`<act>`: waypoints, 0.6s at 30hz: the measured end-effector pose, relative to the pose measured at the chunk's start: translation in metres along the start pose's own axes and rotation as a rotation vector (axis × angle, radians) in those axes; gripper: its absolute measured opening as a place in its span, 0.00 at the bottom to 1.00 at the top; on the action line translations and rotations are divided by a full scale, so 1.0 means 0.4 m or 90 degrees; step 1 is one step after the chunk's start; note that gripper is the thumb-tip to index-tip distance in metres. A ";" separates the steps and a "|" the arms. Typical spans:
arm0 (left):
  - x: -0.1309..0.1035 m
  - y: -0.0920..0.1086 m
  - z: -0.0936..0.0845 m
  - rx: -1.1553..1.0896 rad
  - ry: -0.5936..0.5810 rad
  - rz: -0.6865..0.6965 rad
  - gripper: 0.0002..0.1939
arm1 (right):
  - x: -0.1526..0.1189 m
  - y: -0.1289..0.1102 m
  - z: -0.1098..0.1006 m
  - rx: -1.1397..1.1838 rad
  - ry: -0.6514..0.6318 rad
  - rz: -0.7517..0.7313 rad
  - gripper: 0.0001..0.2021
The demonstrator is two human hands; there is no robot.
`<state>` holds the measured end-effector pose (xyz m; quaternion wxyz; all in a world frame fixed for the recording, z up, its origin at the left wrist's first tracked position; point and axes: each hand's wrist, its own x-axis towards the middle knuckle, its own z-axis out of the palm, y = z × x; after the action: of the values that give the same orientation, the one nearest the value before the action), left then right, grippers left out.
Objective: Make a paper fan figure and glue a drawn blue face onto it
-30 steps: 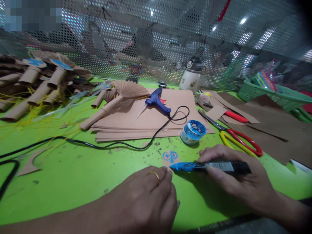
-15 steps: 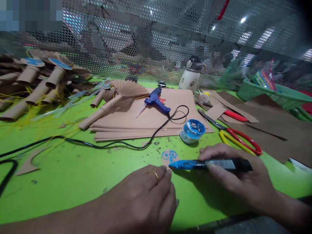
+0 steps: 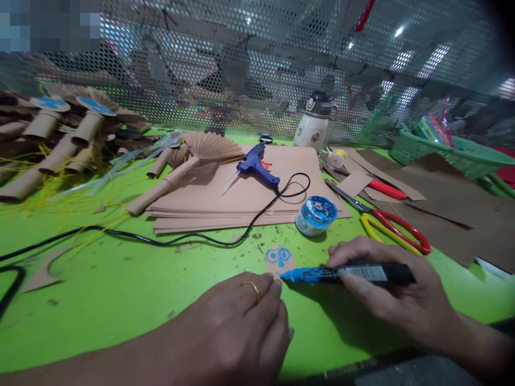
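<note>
Behind our green counter (image 3: 120, 295) stands a perforated metal screen (image 3: 181, 69), and beyond it we make out only dim, blurred shapes and lights. Our right hand (image 3: 402, 305) pinches a black marker (image 3: 364, 274) between thumb and fingers, holding it nearly level, its blue-stained end pointing left. The marker's tip is at the lower edge of a small brown disc (image 3: 286, 261), which lies on the counter just beyond our left hand (image 3: 241, 321). That hand is palm down, fingers pressed together, a gold ring (image 3: 256, 292) on one of them; its fingertips are at the disc's near edge, but we cannot tell whether they grip it. Two ringed eyes and a small shape below them are drawn on the disc in blue. Past the disc we have an uncapped jar (image 3: 315, 217) smeared with blue, and to its right scissors (image 3: 372, 213) with one red and one yellow handle. A blue glue gun (image 3: 257, 167) lies on a paper stack (image 3: 298, 161), its black cord (image 3: 181, 238) running off left. A pleated fan (image 3: 209, 146) on a tube overlaps the stack's left side. Farther out are piled tubes (image 3: 86, 128) at left, a bottle (image 3: 309, 131) near the screen, and a green basket (image 3: 450, 158) at right.
</note>
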<state>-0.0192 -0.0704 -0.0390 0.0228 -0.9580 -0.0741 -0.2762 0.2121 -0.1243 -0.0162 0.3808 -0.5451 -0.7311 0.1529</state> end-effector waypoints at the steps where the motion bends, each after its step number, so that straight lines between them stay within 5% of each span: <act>1: 0.000 0.000 0.001 -0.002 -0.004 -0.006 0.19 | -0.001 0.001 -0.001 0.003 0.003 0.002 0.07; 18: -0.011 0.001 0.007 -0.001 -0.008 0.014 0.18 | -0.003 0.000 0.001 -0.003 0.056 0.002 0.08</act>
<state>-0.0214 -0.0713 -0.0438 0.0248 -0.9606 -0.0635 -0.2696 0.2118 -0.1253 -0.0169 0.4110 -0.5533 -0.7132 0.1277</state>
